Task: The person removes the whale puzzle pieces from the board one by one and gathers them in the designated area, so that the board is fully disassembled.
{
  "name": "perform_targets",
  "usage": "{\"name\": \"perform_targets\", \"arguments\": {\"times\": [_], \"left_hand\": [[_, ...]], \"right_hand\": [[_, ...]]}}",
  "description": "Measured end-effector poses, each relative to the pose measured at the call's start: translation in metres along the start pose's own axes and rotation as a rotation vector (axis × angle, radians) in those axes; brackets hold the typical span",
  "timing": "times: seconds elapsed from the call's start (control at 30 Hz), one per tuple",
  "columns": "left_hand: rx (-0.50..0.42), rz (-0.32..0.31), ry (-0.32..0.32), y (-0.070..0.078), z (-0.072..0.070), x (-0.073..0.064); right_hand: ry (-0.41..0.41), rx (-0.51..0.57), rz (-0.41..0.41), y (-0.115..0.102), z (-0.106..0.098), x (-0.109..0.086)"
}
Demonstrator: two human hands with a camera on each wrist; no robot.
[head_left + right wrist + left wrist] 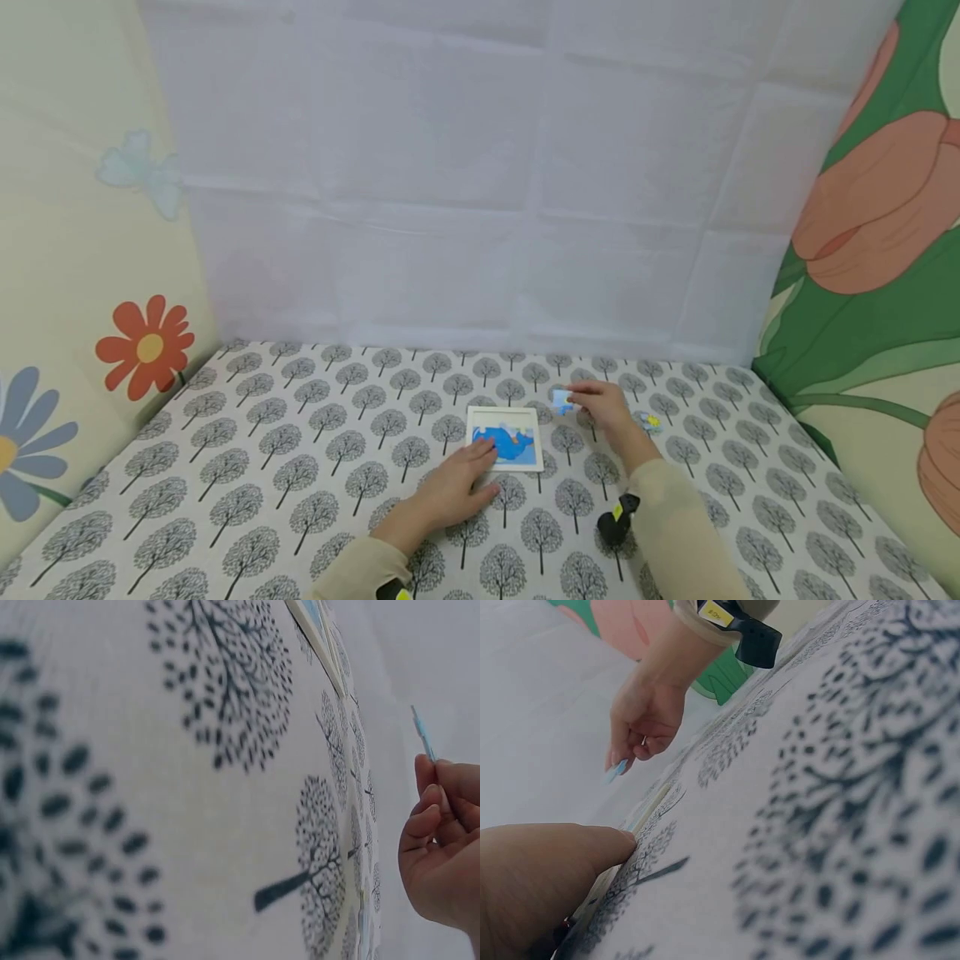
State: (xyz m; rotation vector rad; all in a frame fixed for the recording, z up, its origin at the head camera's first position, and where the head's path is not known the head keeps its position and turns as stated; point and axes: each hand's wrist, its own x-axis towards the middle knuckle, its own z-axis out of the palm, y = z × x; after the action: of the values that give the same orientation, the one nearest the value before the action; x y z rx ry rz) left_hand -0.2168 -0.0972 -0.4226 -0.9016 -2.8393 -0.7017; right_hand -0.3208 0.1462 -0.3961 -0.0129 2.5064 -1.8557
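A white-rimmed jigsaw tray [502,410] lies on the cloth, with a blue whale picture [517,448] in its lower part and a pale strip along the top. My left hand [456,483] rests at the tray's lower left, its extended fingers over the whale's left side. To the right of the tray, my right hand [606,407] pinches a light-blue puzzle piece [561,400] between thumb and fingertips. Seen from the right wrist, the piece [423,733] stands edge-on above the fingertips, raised off the cloth. The left wrist view shows my left thumb [615,846] beside the tray's edge.
Behind my right wrist, more puzzle pieces [650,422] with a yellow patch lie on the cloth. A tree-print cloth [322,467] covers the table. A white sheet [450,183] hangs at the back, with flower-patterned hangings at both sides.
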Motion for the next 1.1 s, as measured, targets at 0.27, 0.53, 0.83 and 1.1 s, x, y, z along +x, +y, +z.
{"name": "perform_targets", "arguments": {"times": [0.27,0.53,0.83,1.1], "left_hand": [[0.002,0.011,0.013,-0.002,0.003,-0.001],[0.002,-0.009,0.002,-0.002,0.003,0.000],[0.003,-0.006,-0.002,-0.004,0.003,0.000],[0.004,-0.002,0.002,-0.004,0.004,0.000]], "right_hand": [[0.025,-0.034,0.022,0.002,-0.012,0.002],[0.042,-0.059,0.026,0.007,-0.024,0.005],[0.068,-0.042,0.058,0.012,-0.030,0.005],[0.046,-0.076,0.029,0.029,-0.032,0.011]]}}
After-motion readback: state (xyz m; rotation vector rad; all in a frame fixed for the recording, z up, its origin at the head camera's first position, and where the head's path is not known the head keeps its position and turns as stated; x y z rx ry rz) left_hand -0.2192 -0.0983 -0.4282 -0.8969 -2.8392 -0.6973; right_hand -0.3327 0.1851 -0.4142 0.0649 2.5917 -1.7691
